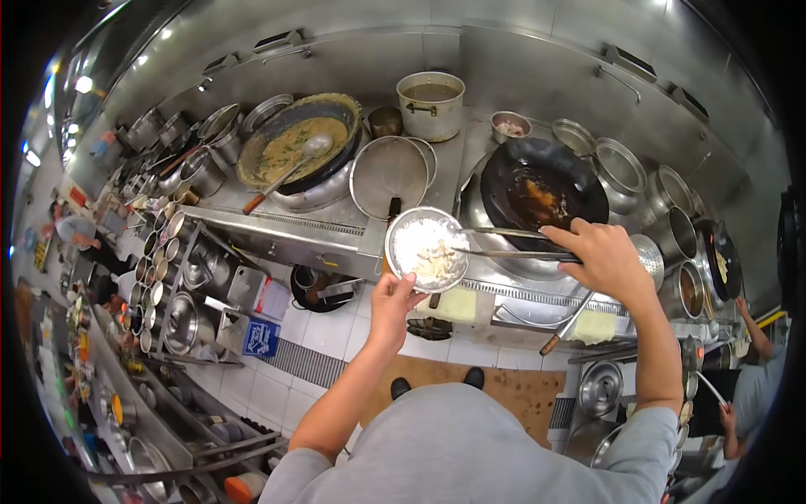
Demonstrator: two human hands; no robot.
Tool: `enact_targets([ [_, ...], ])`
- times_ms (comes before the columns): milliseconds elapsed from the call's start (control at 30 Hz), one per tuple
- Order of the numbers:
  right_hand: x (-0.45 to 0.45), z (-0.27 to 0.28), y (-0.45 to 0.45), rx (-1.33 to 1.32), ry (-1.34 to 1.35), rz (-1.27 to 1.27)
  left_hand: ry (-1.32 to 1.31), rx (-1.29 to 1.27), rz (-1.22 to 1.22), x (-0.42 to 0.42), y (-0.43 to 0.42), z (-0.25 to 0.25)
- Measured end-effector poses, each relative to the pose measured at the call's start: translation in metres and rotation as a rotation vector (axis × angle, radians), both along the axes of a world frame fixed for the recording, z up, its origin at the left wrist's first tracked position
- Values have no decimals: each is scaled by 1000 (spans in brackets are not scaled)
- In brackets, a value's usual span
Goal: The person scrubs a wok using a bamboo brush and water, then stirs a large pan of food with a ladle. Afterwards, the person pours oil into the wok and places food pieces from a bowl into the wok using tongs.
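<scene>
My left hand [391, 309] grips a metal bowl [391, 262] by its near edge, thumb over the rim. White powder [417, 238] fills much of it, with pale coated pieces [438, 262] on top. In my right hand [606, 259] is a pair of long metal tongs [510, 254], whose tips reach into the bowl at the pieces. Whether the tips pinch a piece is too small to tell. Behind the tongs a black wok [512, 160] holds dark oil and a browned piece of food [541, 198].
A large wok [249, 160] of yellowish liquid with a ladle [315, 146] stands left. Strainers [389, 178] and a tall stockpot [432, 119] are at the back. A perforated skimmer [648, 259] lies right, near several pots. Another person's arm [756, 332] is at far right.
</scene>
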State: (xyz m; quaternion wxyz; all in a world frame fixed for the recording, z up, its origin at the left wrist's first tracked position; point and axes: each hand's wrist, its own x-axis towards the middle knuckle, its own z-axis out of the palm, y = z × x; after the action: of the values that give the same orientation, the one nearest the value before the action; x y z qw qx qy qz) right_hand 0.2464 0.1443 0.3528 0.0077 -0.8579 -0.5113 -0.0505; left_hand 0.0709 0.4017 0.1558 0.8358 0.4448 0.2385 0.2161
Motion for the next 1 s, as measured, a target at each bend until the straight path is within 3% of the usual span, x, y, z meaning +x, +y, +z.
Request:
enact_targets([
  [100,-19,5,3,-63,-243,38,-47,145,37,6,-11,6],
  [167,-22,5,9,-88,-284,19,-77,395,126,9,-17,7],
  [267,-15,7,5,-84,-302,20,-81,404,103,12,-17,5],
  [433,-17,16,4,94,-217,38,-33,59,7,22,3,-23],
  [500,-13,1,4,45,-82,0,-31,-75,-31,28,-2,-14],
  [600,-4,-20,5,-56,-104,9,-22,-204,-93,35,-2,-8],
  [633,-3,-20,5,35,-62,10,-2,-197,-97,36,-2,-8],
  [800,2,-27,0,-58,-91,-25,-1,-180,-84,38,-2,-11],
  [1000,4,-15,-6,-15,-65,-63,-26,33,-22,38,2,-17],
])
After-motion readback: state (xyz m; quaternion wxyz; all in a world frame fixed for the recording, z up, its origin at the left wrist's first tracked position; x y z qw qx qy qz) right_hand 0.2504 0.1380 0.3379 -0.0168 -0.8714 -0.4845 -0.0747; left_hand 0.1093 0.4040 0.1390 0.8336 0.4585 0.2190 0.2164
